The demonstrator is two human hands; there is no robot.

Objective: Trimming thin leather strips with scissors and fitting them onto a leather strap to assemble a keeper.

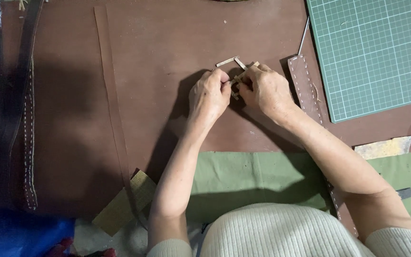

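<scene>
Both hands meet at upper centre of frame. Left hand (209, 96) and right hand (265, 89) pinch closed on a small piece of woven tan strips (236, 71); several strip ends stick out loose, so the weave looks partly done. Just right: stitched brown strap (305, 85), green cutting mat (372, 52). Far left: dark belts (13, 95). Nothing obstructs the hands.

Small tan strip piece (234, 66), bent, pinched over brown leather sheet (158, 43)
</scene>
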